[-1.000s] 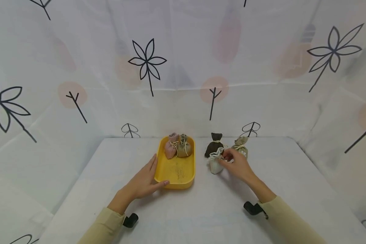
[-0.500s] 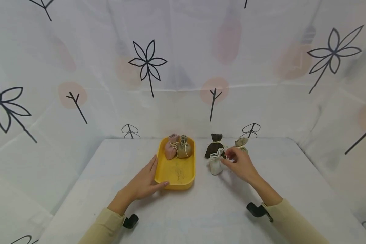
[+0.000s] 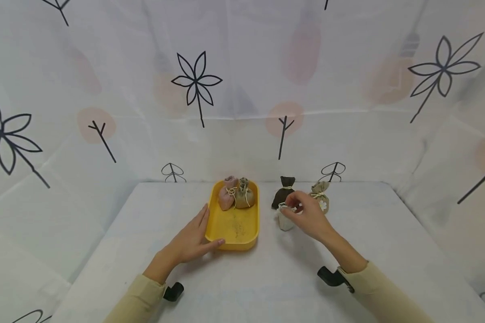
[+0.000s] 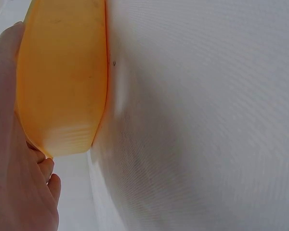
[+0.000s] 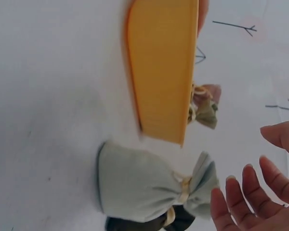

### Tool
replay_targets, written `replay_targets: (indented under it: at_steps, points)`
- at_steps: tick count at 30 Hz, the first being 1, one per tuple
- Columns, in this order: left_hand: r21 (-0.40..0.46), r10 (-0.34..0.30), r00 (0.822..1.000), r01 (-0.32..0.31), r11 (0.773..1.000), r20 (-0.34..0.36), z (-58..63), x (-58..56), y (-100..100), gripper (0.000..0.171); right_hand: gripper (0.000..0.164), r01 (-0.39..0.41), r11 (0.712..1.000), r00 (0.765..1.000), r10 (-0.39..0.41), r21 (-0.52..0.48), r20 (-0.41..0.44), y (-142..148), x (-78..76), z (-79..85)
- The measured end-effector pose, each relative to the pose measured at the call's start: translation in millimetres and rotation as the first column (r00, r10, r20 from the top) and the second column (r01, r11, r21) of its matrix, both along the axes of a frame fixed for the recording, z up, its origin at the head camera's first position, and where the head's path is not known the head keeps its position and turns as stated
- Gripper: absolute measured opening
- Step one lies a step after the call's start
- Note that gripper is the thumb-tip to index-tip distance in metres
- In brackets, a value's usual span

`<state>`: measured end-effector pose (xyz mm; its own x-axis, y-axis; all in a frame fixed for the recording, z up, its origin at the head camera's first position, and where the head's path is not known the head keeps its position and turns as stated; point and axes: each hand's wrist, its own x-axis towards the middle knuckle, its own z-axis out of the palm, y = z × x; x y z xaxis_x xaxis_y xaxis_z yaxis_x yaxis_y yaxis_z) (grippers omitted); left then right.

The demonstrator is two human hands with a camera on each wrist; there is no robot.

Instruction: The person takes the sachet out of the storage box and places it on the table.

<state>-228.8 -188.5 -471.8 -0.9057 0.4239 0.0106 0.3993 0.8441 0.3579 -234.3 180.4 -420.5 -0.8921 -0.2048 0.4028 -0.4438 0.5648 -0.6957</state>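
My left hand point(image 3: 186, 242) rests against the left side and near corner of a yellow tray point(image 3: 231, 229), fingers straight along its wall and thumb at the front. Inside the tray stand a pink drawstring pouch point(image 3: 226, 198) and an olive one point(image 3: 244, 200). To the right, my right hand point(image 3: 313, 220) hovers at the neck of a pale whitish pouch point(image 3: 284, 223). In the right wrist view, the fingers spread apart beside the gathered top of the pale pouch point(image 5: 139, 185) and hold nothing. Its top is hidden by the hand in the head view.
Just behind the pale pouch stands a dark brown pouch point(image 3: 280, 197). A tan pouch with a white flower point(image 3: 322, 204) is behind the right hand. The white table point(image 3: 242, 287) ends at a patterned cloth backdrop point(image 3: 242, 148).
My right hand has shifted slightly left over the pale pouch's top, after drawing back a little to the right. The left hand and the tray stay where they were.
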Motion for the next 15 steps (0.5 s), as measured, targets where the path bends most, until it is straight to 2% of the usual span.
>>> replay_targets:
  at_steps: [11,15]
  points:
    - [-0.004,0.002,1.000,-0.002,1.000,0.007,0.2,0.2,0,0.117,0.023,-0.068,0.998,0.996,0.068,0.008,0.056,-33,-7.6,6.7]
    - [-0.006,0.003,1.000,-0.003,1.000,0.006,0.5,-0.8,0,0.117,0.030,-0.104,0.994,0.992,0.101,0.030,0.078,-45,-12.7,7.8]
